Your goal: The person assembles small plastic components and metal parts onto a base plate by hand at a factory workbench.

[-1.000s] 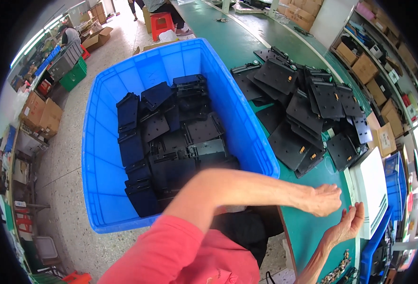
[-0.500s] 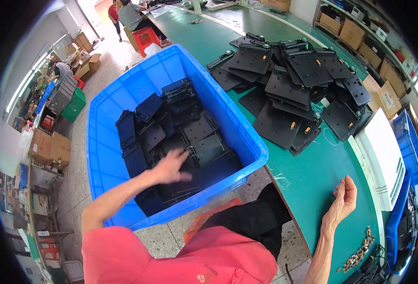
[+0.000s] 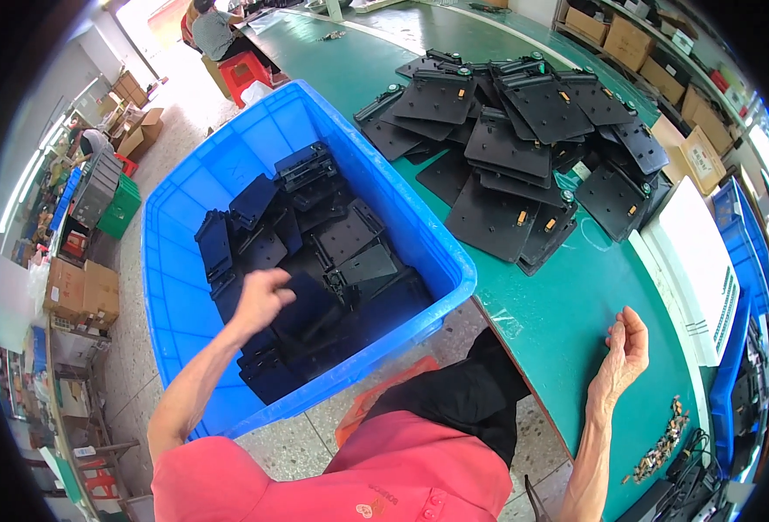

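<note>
- Left of centre in the frame, I see the left hand (image 3: 262,304), fingers curled, in the blue bin (image 3: 393,217) among black plates (image 3: 349,237); whether it grips one, I can't tell.
- At right, the right hand (image 3: 625,352) hangs over the green table (image 3: 567,339), fingers loosely bent.
- Upper right of centre, a heap of black plates with hinges (image 3: 508,143) overlaps untidily.
- Lower right, small metal pieces (image 3: 660,444) lie scattered.
- Upper left, someone sits near a red stool (image 3: 242,74).
</note>
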`<control>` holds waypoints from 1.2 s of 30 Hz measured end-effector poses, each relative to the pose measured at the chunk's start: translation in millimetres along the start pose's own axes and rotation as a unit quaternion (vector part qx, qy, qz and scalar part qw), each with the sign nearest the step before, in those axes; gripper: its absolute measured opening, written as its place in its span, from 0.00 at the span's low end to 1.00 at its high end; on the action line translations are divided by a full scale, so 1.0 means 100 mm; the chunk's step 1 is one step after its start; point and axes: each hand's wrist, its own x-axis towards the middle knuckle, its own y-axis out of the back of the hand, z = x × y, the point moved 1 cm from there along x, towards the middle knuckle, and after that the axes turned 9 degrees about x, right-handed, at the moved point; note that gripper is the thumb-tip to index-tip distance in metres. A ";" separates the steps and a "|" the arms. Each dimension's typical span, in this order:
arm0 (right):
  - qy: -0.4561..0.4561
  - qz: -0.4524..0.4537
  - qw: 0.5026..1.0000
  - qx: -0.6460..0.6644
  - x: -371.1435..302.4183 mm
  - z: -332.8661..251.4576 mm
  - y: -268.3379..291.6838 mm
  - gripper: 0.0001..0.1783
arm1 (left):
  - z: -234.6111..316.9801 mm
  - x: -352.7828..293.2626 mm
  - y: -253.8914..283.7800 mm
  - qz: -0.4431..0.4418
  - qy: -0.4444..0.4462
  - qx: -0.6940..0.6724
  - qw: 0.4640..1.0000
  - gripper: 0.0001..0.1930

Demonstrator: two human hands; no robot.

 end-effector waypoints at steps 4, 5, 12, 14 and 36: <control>-0.006 -0.001 1.000 0.020 0.00 -0.02 -0.02 0.13 | 0.17 0.16 0.73 0.076 0.039 -0.292 0.953 0.05; -0.010 -0.002 1.000 0.026 -0.01 -0.03 -0.04 0.13 | 0.24 0.20 0.84 0.090 0.024 -0.332 0.939 0.06; -0.108 -0.086 0.986 0.094 -0.02 -0.45 -0.07 0.18 | 1.90 0.75 0.90 -0.067 -0.157 -0.445 0.879 0.12; -0.126 -0.195 0.964 0.126 -0.04 -0.68 -0.06 0.26 | 2.38 0.86 0.72 -0.117 -0.204 -0.447 0.863 0.12; -0.253 -0.194 0.947 0.026 0.65 -0.32 1.26 0.18 | 4.01 0.17 -0.85 -0.126 -0.574 -0.057 0.807 0.40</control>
